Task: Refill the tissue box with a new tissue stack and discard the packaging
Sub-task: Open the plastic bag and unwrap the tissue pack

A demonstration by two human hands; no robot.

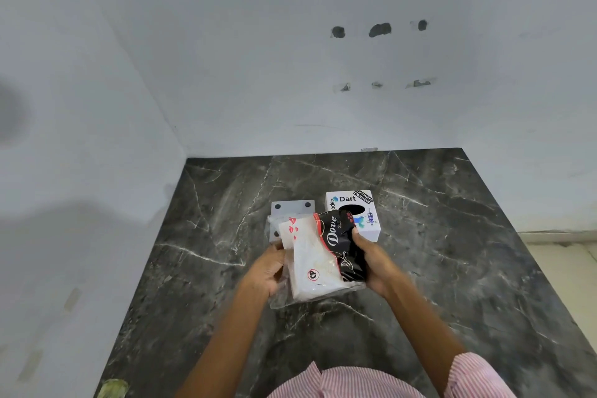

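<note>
I hold a plastic-wrapped tissue pack (318, 255) above the dark marble counter (452, 268), between both hands. The wrapper is clear on its left half, showing white tissues, and black with "Dove" lettering on its right half. My left hand (265, 271) grips the clear left side. Around the black right side my right hand (374, 260) is closed. Just behind the pack stands a white tissue box (371, 226) covered in stickers, with a dark oval slot on top. A flat grey plate (292, 208) with dark round holes lies to the box's left, partly hidden by the pack.
White walls meet in a corner at the counter's back left. The counter's right edge drops to a pale floor (565, 255). A yellowish smear (113, 388) sits at the counter's front left corner.
</note>
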